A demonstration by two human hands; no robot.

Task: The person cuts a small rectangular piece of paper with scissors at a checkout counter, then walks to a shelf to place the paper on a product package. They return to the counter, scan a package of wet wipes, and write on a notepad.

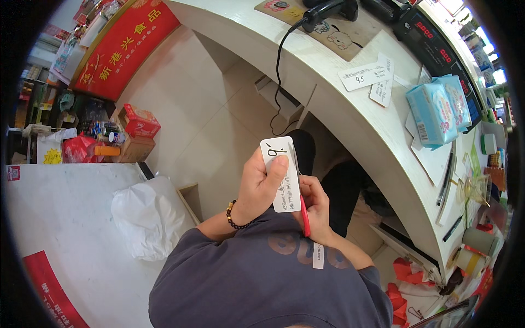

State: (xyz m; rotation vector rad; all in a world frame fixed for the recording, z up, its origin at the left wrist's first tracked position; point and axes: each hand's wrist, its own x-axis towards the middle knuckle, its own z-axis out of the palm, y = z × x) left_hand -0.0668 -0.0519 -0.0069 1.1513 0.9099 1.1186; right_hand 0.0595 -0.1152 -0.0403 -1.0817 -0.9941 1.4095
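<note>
My left hand [262, 184] grips a white card [281, 174] with black handwriting, the thumb pressed on its face. Close against the card's right edge is my right hand [313, 205], with its fingers through the red handle of a pair of scissors [304, 215]. The metal blades lie along the card's long edge, partly hidden by it. On the curved white counter [352, 123], two more handwritten cards [365, 76] lie crossed. A dark bead bracelet [232, 217] is on my left wrist.
Blue plastic-wrapped packs [437, 115] lie beside a scale [439, 49] with red digits. A black handheld scanner [324, 12] trails its cable over the counter edge. Pens [447, 176] lie near the counter's front edge. A white plastic bag [145, 217] sits at the left.
</note>
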